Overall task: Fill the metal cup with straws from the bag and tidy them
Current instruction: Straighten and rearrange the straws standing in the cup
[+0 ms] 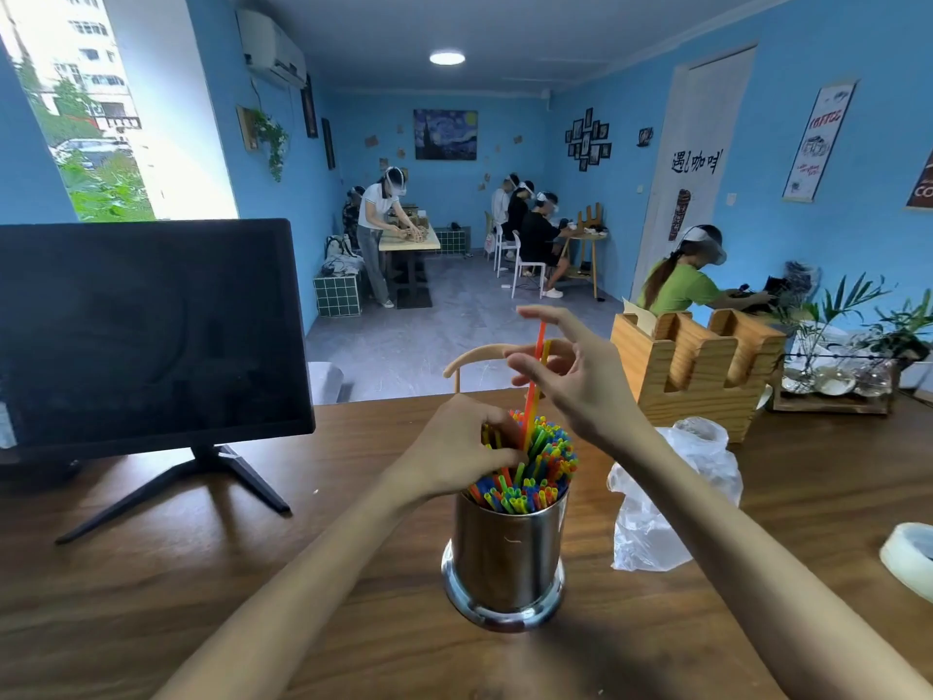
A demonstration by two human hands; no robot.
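Upright metal cup (505, 553) (straw-packed)

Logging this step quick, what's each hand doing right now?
Left hand: fingers curled around the straws in the metal cup.
Right hand: pinching an orange straw that stands above the bunch.

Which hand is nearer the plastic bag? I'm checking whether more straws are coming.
Right. The right hand is raised above the metal cup, holding an orange straw, up-left of the bag. The left hand grips the straws on the cup's far side.
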